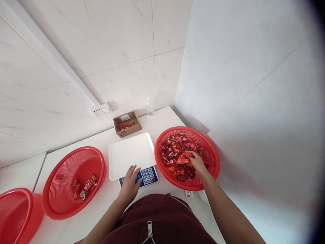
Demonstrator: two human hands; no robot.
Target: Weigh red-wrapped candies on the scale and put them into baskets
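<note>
White counter by a tiled wall: red packets lie heaped in a mesh basket at the scale's three o'clock.
The right hand is closed on some, the basket seemingly set there for easy reach; the left hand, empty, spreads loosely over the keypad, perhaps resting, contact unclear. A sparser basket sits at nine o'clock, a carton near twelve.

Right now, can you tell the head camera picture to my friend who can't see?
A person's right hand is among many red packets in a red basket, while the left hand spreads at a blue keypad. Farther left, another red basket holds just a few packets.
</note>
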